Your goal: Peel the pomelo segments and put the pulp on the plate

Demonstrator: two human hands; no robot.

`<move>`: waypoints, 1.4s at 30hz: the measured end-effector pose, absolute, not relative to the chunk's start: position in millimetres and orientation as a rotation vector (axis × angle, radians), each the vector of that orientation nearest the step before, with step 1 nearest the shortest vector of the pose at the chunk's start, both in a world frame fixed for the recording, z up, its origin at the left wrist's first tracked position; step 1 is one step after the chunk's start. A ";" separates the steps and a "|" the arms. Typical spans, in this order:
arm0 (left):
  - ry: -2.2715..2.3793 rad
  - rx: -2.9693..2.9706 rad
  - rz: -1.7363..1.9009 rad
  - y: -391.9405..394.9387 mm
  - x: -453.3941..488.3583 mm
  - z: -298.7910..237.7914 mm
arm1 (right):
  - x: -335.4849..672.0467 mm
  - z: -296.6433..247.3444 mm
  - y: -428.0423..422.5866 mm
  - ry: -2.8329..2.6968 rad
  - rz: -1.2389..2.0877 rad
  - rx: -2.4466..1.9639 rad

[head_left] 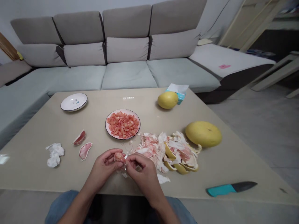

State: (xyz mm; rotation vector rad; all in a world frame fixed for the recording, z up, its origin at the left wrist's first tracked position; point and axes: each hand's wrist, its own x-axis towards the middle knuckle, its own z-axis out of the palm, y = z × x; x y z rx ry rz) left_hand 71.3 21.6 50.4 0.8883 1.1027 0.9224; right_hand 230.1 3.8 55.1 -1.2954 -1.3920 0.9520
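Note:
My left hand [106,165] is closed around a pinkish-orange pomelo segment [119,157] near the table's front edge. Beside it, my right hand [141,168] pinches at the segment's right side, where a bit of pale membrane seems to show between the fingertips. Just beyond both hands sits a round plate of peeled pomelo pulp [123,124] in small pieces. To the left lie two pomelo segments still in their skin, one darker red [79,138] and one paler [85,151]. A heap of membranes and yellow rind [170,151] spreads right of my right hand.
Two whole yellow pomelos, one large [203,133] and one farther back [167,100], stand on the right. A blue tissue box [181,97] is behind. A teal-handled knife [231,188] lies front right. On the left are a white plate [74,102] and crumpled tissue [55,154].

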 end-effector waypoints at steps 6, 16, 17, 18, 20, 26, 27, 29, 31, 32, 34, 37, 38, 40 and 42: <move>0.911 0.787 0.888 19.3 71.7 49.8 | 227.4 54.2 1.3 -1.349 0.940 -1.277; 0.799 0.646 0.858 12.8 78.2 45.8 | 232.9 52.3 4.5 -1.366 0.745 -1.334; 0.793 0.639 0.860 12.3 78.6 46.0 | 235.1 53.0 5.4 -1.357 0.757 -1.340; 0.786 0.628 0.858 12.1 78.6 46.5 | 237.1 53.8 6.0 -1.349 0.783 -1.338; 0.771 0.596 0.834 12.5 77.2 48.1 | 239.3 55.4 6.5 -1.325 0.854 -1.319; 0.790 0.582 0.791 12.7 78.2 52.8 | 235.0 58.1 5.0 -1.285 1.023 -1.242; 0.825 0.586 0.813 12.1 79.8 53.4 | 234.0 58.2 4.7 -1.287 1.032 -1.243; 0.866 0.591 0.847 10.8 82.8 54.5 | 232.7 58.4 4.2 -1.281 1.041 -1.248; 0.861 0.591 0.851 9.7 84.0 55.9 | 232.0 58.4 3.8 -1.253 1.049 -1.265; 0.853 0.588 0.846 9.2 83.8 56.7 | 232.0 58.3 3.7 -1.232 1.051 -1.273; 0.835 0.569 0.835 8.4 82.2 58.4 | 232.9 57.9 3.8 -1.196 1.049 -1.283; 0.818 0.535 0.824 8.2 78.3 60.8 | 236.8 56.1 4.4 -1.139 1.025 -1.301; 0.812 0.528 0.824 8.4 77.0 61.5 | 238.4 55.3 4.7 -1.121 1.027 -1.308; 0.794 0.526 0.812 8.7 74.8 62.5 | 241.3 53.8 5.1 -1.091 1.044 -1.314; 0.767 0.534 0.786 8.8 73.2 62.9 | 243.1 52.5 5.4 -1.065 1.045 -1.320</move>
